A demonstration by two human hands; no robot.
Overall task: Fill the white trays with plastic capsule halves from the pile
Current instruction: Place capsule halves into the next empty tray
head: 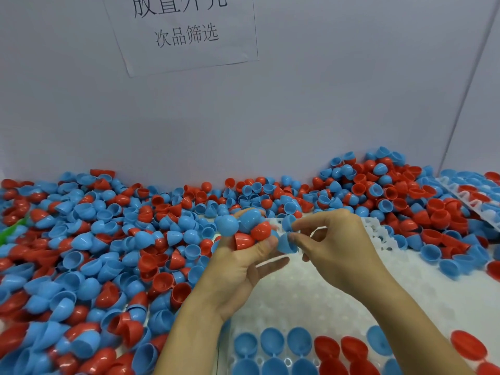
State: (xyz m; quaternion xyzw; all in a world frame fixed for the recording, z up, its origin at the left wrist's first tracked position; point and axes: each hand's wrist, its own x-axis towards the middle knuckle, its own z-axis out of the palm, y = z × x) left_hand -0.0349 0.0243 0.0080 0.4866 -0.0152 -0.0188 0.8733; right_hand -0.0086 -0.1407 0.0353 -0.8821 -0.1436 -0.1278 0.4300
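Head camera, as I watch remotely: the left hand (240, 266) cups a clutch of capsule halves (244, 228), while the right hand (332, 247) pinches what looks like a blue half (286, 243), over the white tray (311, 296), beside the pile (108, 253).

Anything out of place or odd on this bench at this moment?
One thing: a green object pokes out of the red-and-blue pile at the far left edge, the only green piece; what it is cannot be told. Some loose halves also lie on the tray at its right side, not seated in cells.
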